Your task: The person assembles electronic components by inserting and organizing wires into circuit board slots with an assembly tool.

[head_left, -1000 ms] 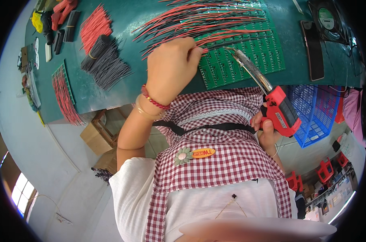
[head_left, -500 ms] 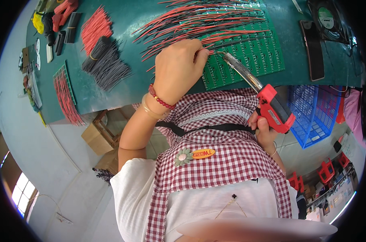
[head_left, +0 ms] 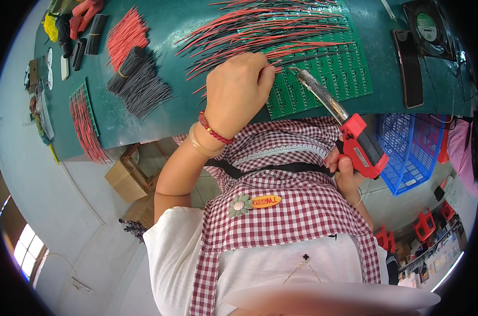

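Note:
My left hand (head_left: 238, 89) is closed in a pinch over the near-left edge of a panel of green circuit boards (head_left: 323, 95). A short bit of red wire (head_left: 278, 69) shows at its thumb tip; the rest is hidden by the fingers. My right hand (head_left: 345, 171) grips the red and black handle of a soldering iron (head_left: 362, 145). The iron's metal barrel points up and left, and its thin bent tip lies over the panel, just right of my left thumb. Rows of red and black wires (head_left: 239, 34) stretch leftward from the panel.
On the left of the green table (head_left: 160, 126) are loose red wires (head_left: 127, 37), dark wires (head_left: 144, 89) and a smaller wired board panel (head_left: 86, 124). A phone (head_left: 407, 68) and a black spool-like thing (head_left: 428, 29) lie at right. A blue crate (head_left: 407, 152) stands below the table edge.
The soldering iron has shifted slightly right and down, its tip a little away from my left thumb. My left hand has moved slightly right, still pinched.

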{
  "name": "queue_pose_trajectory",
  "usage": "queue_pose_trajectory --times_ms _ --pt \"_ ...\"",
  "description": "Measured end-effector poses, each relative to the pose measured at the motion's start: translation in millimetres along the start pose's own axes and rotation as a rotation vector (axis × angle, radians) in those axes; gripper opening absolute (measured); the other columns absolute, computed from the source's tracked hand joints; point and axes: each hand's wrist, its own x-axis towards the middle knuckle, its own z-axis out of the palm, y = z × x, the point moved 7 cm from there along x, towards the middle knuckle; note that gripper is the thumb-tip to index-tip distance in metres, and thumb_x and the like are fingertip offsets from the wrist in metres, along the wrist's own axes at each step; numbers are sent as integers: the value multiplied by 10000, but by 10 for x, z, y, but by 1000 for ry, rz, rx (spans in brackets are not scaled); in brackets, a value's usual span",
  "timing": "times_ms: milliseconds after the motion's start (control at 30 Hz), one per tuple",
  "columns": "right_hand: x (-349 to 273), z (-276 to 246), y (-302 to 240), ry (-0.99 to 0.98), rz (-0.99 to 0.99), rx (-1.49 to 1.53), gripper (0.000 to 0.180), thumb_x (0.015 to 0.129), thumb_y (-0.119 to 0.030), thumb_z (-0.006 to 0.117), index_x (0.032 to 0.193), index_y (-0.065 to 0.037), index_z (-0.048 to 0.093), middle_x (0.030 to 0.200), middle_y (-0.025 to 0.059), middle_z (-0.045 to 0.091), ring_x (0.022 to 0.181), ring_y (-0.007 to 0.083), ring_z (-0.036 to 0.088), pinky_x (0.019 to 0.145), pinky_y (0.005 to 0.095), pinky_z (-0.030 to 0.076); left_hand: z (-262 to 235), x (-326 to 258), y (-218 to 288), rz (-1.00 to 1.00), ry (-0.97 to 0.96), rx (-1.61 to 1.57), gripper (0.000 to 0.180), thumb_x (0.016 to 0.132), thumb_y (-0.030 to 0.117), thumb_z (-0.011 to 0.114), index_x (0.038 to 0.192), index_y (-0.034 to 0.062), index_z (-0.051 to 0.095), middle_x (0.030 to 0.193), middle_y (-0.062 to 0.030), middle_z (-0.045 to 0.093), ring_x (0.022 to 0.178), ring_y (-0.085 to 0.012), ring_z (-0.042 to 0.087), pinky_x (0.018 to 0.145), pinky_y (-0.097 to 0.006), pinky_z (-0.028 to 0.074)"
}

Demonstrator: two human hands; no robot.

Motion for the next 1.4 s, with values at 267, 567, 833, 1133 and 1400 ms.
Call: queue_pose_trajectory --times_ms 267,567,833,1133,1400 --pt "-10 -3 -4 -7 -1 5 452 889 -269 547 1173 57 416 718 92 528 523 115 446 525 276 429 4 -7 9 12 6 23 172 774 168 600 657 51 555 611 -86 558 586 -263 571 488 -371 437" --pt "-14 -17 -9 1 1 11 463 892 -284 543 1179 55 414 718 90 526 529 115 448 532 277 429 -27 1 32 78 18 86 139 767 174 612 682 72 570 645 -54 542 630 -238 573 500 -354 448" --pt "-26 -80 -1 23 -20 -5 448 890 -291 539 1161 46 419 707 78 515 522 111 440 523 274 426 -116 18 114 234 103 32 113 741 140 643 698 66 569 665 -62 497 661 -240 535 564 -353 449" --pt "-47 -106 30 68 7 26 413 893 -263 525 1155 39 422 722 79 514 534 112 445 527 269 426 76 91 179 267 62 -16 105 744 115 650 709 34 594 647 -74 499 612 -243 521 539 -350 421" --pt "-12 -82 11 59 5 -12 388 896 -251 518 1136 42 433 697 83 515 526 114 451 512 262 420 76 114 160 232 28 -29 108 750 113 639 704 27 592 633 -78 498 594 -249 517 530 -354 416"
